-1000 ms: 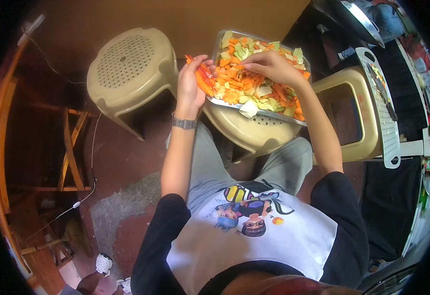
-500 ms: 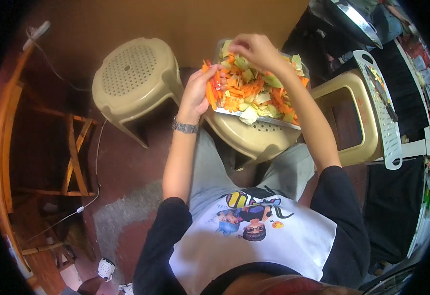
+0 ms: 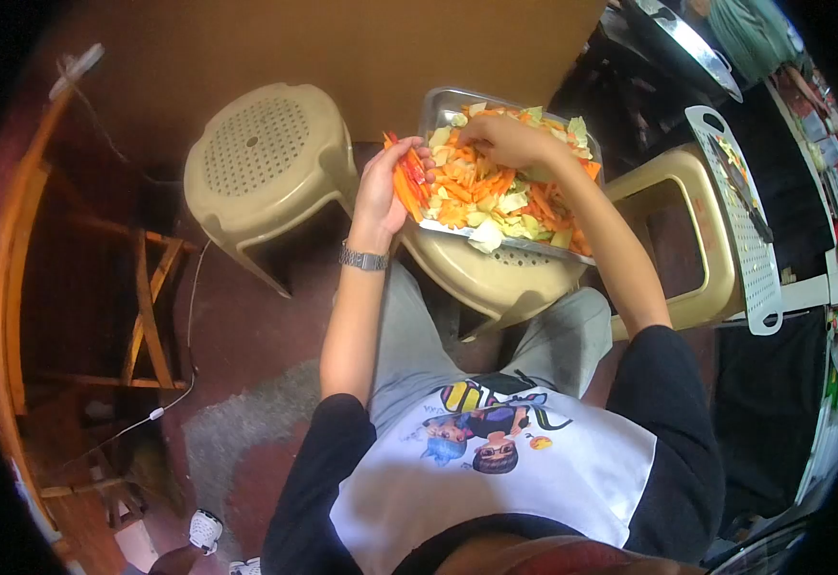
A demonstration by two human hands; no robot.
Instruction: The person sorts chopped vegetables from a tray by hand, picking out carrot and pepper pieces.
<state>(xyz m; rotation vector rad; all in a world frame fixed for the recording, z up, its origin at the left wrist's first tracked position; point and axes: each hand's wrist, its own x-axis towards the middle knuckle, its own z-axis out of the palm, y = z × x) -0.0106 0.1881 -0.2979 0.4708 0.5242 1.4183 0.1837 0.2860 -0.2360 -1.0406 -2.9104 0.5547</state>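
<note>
A metal tray (image 3: pixel 439 100) rests on a beige plastic stool in front of me, heaped with cut cabbage pieces (image 3: pixel 487 236) and carrot strips (image 3: pixel 496 180). My left hand (image 3: pixel 381 192), with a metal watch at the wrist, is closed around a bunch of orange and red vegetable strips (image 3: pixel 407 180) at the tray's left edge. They look like carrot and red pepper. Over the upper part of the heap, my right hand (image 3: pixel 510 142) reaches down with its fingers bent together among the vegetables. Whatever lies between those fingertips is hidden.
One beige stool (image 3: pixel 256 144) stands to the left. Another stool (image 3: pixel 711 230) at the right carries a perforated board (image 3: pixel 759 259) with a knife (image 3: pixel 747 201) and vegetable scraps. A large metal pan (image 3: pixel 683 43) is at the upper right. A white cord (image 3: pixel 156 414) crosses the floor.
My right hand has moved down and slightly right, from above the tray's upper left into the vegetables. My left hand still holds its strips, turned slightly.
</note>
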